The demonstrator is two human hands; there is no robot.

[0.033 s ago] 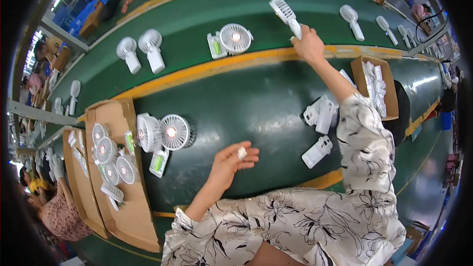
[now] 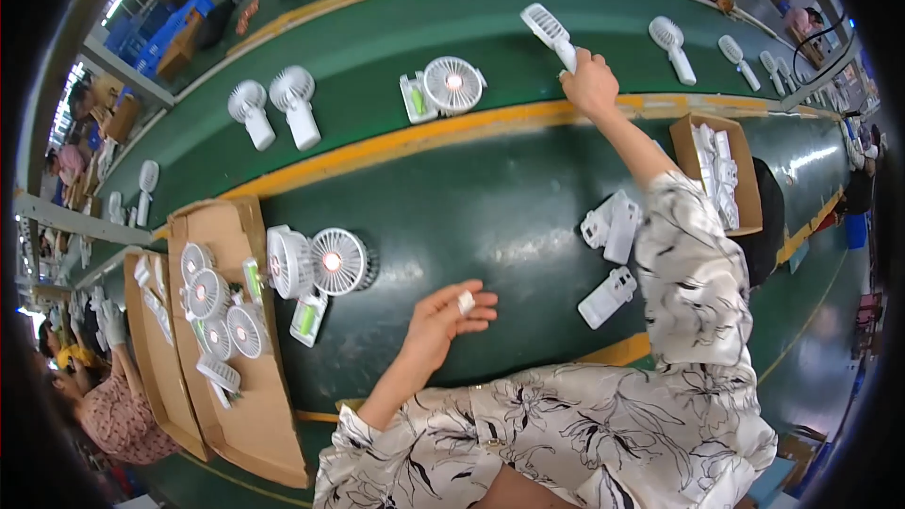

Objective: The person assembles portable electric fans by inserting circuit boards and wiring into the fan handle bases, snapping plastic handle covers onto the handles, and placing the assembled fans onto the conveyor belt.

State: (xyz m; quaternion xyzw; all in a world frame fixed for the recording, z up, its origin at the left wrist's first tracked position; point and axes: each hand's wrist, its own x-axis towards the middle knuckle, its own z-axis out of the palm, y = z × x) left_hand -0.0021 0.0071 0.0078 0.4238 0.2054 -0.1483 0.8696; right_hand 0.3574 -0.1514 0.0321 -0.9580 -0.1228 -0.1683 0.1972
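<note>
Out over the green conveyor belt, my right hand is closed round the handle of a white handheld fan, whose round head points to the far left. My left hand is nearer to me over the green worktop, palm up with curled fingers. A small white piece sits between its thumb and fingers; its exact kind is too small to tell. Left of that hand, an opened fan with a round grille lies by a white handle half with a green cell.
A cardboard tray at the left holds several fan heads. White casings lie on the right of the worktop, near a carton of white parts. More fans stand along the belt. A co-worker sits far left.
The whole scene sits slightly lower in the picture. My right hand keeps hold of the handheld fan, and my left hand keeps the small white piece.
</note>
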